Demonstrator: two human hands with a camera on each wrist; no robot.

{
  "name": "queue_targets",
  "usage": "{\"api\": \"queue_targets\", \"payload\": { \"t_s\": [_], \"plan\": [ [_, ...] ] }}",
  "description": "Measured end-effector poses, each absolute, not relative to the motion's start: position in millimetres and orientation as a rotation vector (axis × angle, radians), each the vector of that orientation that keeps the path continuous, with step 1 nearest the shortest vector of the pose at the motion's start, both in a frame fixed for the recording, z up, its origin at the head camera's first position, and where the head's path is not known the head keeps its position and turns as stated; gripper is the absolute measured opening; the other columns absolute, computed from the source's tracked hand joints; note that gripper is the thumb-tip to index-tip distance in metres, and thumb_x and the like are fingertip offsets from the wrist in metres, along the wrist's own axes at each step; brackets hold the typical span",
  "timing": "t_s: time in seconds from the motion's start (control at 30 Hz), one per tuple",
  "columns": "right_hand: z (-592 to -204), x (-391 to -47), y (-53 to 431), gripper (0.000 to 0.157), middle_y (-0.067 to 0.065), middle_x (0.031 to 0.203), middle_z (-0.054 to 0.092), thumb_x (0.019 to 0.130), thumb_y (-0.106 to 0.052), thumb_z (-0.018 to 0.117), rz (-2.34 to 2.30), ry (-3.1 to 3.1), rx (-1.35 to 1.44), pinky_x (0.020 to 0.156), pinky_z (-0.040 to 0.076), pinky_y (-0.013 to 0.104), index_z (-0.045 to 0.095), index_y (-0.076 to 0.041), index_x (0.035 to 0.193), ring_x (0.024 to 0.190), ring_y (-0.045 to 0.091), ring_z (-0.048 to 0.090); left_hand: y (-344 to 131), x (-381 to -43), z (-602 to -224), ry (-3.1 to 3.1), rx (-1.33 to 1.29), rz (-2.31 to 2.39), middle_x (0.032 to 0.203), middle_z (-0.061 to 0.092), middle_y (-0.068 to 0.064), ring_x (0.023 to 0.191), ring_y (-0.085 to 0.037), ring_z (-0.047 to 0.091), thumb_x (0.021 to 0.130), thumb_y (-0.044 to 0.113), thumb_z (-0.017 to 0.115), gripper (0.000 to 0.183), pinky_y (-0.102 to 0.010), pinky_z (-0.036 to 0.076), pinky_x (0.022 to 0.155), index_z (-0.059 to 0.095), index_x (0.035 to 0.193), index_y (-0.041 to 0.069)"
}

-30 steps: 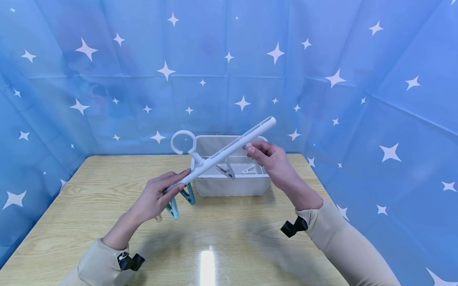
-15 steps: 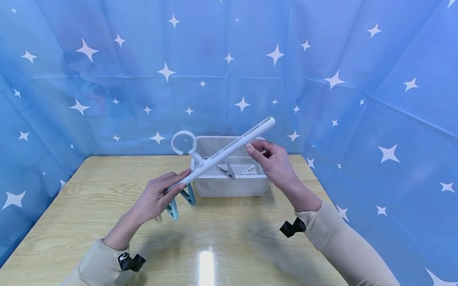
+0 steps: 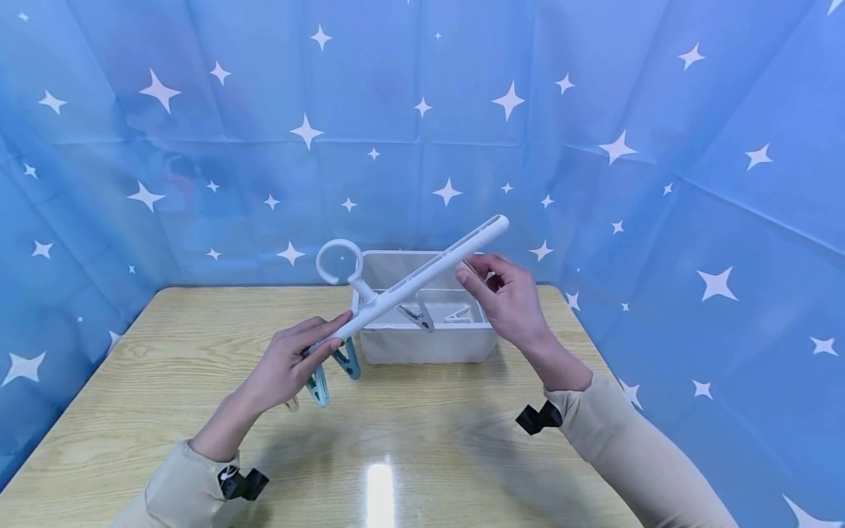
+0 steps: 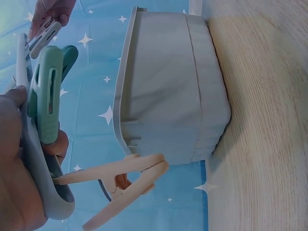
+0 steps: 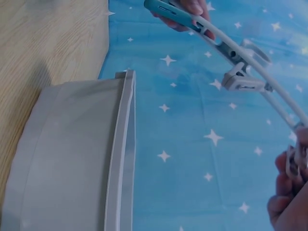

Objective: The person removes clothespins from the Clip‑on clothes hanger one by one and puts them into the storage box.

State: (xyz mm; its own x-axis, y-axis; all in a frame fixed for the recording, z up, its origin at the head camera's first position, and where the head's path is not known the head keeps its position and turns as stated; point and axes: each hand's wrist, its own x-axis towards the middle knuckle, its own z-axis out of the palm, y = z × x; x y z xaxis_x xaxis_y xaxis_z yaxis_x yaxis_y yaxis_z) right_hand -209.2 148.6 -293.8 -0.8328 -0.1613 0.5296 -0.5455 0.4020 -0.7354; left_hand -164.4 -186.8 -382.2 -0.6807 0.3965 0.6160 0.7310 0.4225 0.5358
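My left hand [image 3: 285, 367] grips the left arm of a white plastic hanger [image 3: 422, 277], which slants up to the right above the table. Clothespins hang from it: two teal ones [image 3: 318, 386], a beige one [image 4: 120, 185] at the left end, and a grey one [image 3: 417, 315] right of the hook. My right hand [image 3: 511, 302] is at the hanger's right arm, thumb and fingers pinching another grey clothespin [image 5: 292, 161] at the slotted bar. In the head view that clothespin is mostly hidden by the fingers.
A whitish bin [image 3: 429, 346] stands behind the hanger at the back of the wooden table [image 3: 218, 345]. Inside it lies a white clothespin [image 3: 460, 314]. A blue curtain with white stars [image 3: 396, 176] hangs round the table's back and sides.
My right hand has shifted very slightly to the right and its fingers have turned a little at the bar. The left hand and the hanger stay almost still.
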Motion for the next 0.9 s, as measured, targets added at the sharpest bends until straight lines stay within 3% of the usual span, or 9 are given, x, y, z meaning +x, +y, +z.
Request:
{"api": "queue_targets", "payload": {
  "t_s": [0.23, 0.57, 0.9],
  "plan": [
    [-293.8, -212.4, 149.0, 0.016, 0.002, 0.081, 0.053, 0.092, -0.022, 0.074, 1.334, -2.273, 0.597, 0.057, 0.034, 0.022, 0.076, -0.011, 0.103, 0.066, 0.017, 0.042, -186.9, -164.4, -383.5, -2.321, -0.925, -1.138, 0.092, 0.061, 0.006, 0.062, -0.002, 0.042, 0.097, 0.002, 0.061, 0.050, -0.020, 0.039, 0.053, 0.055, 0.144, 0.020],
    [-294.6, -214.6, 154.0, 0.032, 0.002, 0.085, 0.055, 0.094, -0.037, 0.069, 1.459, -2.407, 0.491, 0.058, 0.036, 0.025, 0.073, -0.015, 0.116, 0.062, 0.016, 0.044, -184.5, -166.9, -383.1, -2.295, -0.934, -1.111, 0.088, 0.060, 0.006, 0.059, -0.001, 0.041, 0.097, 0.001, 0.060, 0.051, -0.020, 0.038, 0.052, 0.056, 0.144, 0.020],
    [-295.2, -216.2, 155.7, 0.034, -0.001, 0.090, 0.059, 0.096, -0.039, 0.064, 1.568, -2.380, 0.484, 0.063, 0.041, 0.024, 0.071, -0.015, 0.120, 0.070, 0.013, 0.049, -183.6, -168.6, -379.3, -2.282, -0.921, -1.102, 0.087, 0.059, 0.007, 0.059, 0.000, 0.038, 0.096, 0.000, 0.061, 0.050, -0.019, 0.037, 0.052, 0.057, 0.143, 0.017]
  ]
}}
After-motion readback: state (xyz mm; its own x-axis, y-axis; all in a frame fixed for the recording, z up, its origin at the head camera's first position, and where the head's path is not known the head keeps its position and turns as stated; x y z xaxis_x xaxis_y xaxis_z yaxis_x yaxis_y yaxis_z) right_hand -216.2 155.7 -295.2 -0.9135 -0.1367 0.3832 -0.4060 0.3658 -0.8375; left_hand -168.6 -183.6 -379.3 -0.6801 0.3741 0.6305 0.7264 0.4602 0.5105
